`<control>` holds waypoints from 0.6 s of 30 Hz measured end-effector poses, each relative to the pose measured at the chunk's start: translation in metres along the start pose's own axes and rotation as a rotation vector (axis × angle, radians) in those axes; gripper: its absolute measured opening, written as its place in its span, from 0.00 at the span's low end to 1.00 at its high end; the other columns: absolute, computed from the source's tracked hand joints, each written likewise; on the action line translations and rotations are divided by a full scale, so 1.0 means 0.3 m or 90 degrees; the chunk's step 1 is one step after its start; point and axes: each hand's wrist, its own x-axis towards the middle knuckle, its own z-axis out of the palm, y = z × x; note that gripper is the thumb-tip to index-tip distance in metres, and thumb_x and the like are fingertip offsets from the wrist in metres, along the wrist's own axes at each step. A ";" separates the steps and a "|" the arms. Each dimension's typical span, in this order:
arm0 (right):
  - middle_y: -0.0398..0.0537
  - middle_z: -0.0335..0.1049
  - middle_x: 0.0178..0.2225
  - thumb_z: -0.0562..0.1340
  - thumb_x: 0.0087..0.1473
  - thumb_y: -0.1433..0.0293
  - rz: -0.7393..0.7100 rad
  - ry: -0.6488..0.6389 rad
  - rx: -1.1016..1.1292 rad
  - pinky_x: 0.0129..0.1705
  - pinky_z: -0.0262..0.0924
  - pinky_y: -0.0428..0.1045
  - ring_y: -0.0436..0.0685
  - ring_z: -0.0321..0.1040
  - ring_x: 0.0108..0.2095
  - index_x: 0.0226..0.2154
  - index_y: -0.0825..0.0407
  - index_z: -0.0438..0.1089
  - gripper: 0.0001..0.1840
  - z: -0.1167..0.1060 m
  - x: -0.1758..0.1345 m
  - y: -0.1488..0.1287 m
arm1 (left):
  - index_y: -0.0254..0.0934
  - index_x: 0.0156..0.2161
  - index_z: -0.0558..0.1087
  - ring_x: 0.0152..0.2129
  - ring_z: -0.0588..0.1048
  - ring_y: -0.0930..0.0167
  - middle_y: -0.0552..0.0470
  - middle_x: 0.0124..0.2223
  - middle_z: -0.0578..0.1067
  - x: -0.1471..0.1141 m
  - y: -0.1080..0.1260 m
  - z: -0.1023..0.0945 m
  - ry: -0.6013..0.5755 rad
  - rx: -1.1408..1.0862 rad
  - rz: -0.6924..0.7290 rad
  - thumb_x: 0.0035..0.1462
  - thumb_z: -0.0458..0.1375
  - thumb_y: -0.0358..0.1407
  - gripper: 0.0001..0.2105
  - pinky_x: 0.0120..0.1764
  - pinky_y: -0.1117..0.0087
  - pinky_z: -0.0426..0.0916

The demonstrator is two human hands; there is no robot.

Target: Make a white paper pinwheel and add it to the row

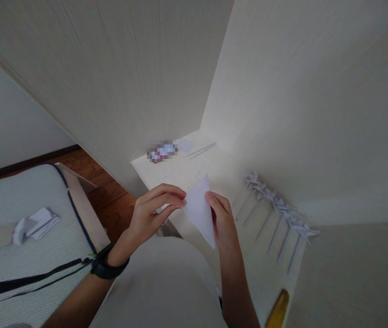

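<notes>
A white sheet of paper folded into a triangle (199,207) is held up between both hands, above the near part of a white desk. My left hand (154,209), with a black band on the wrist, pinches its left corner between thumb and fingers. On the opposite side, my right hand (223,218) grips the long edge, its thumb on the front and the other fingers hidden behind the paper. To the right lies a row of white paper pinwheels (276,202) on thin sticks, their heads against the wall.
Two thin white sticks (200,150) and a pale paper piece (185,145) lie at the desk's back, beside a blurred-out object (162,151). A yellow object (277,310) sits at the near right. Left is a mattress (19,191) with folded papers (41,223). Walls enclose the desk.
</notes>
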 end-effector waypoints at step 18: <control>0.37 0.49 0.17 0.57 0.53 0.47 -0.139 -0.057 -0.139 0.19 0.40 0.45 0.47 0.46 0.19 0.18 0.49 0.53 0.28 0.009 -0.054 -0.041 | 0.34 0.23 0.71 0.17 0.68 0.76 0.56 0.19 0.70 0.054 0.057 0.002 -0.110 -0.372 -0.529 0.54 0.63 0.40 0.13 0.24 0.76 0.63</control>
